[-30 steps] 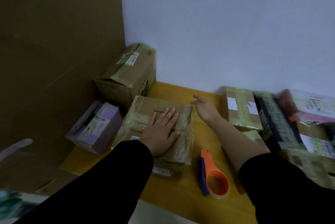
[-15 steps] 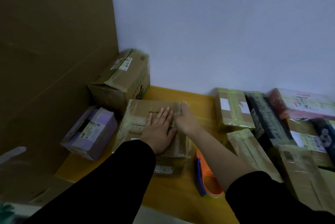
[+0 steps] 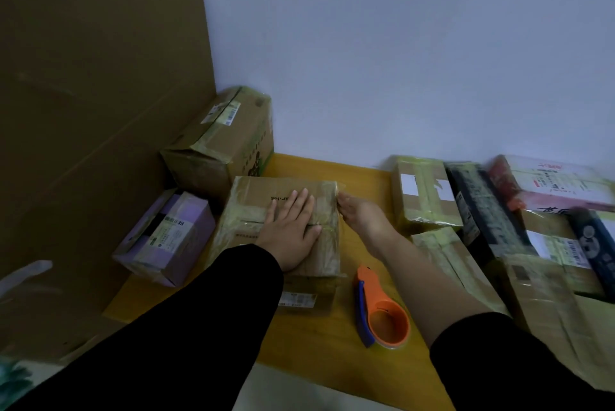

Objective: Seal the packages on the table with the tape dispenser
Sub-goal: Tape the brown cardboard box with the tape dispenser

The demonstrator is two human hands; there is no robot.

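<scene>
We have the flat brown package (image 3: 253, 191) lying on the table (image 3: 316, 344), left of centre. It is wrapped in glossy yellowish tape, with a printed line on top. Our left hand (image 3: 293, 227) lies flat on it, fingers straight, gripping nothing. Our right hand (image 3: 359, 214) touches its right side, fingers extended, clasping nothing. Tape dispenser (image 3: 372, 297), orange with a blue part, lies unheld near the front edge. Purple box (image 3: 166, 237) at left edge, big carton (image 3: 219, 144) in back left corner: both closed, contents unseen.
</scene>
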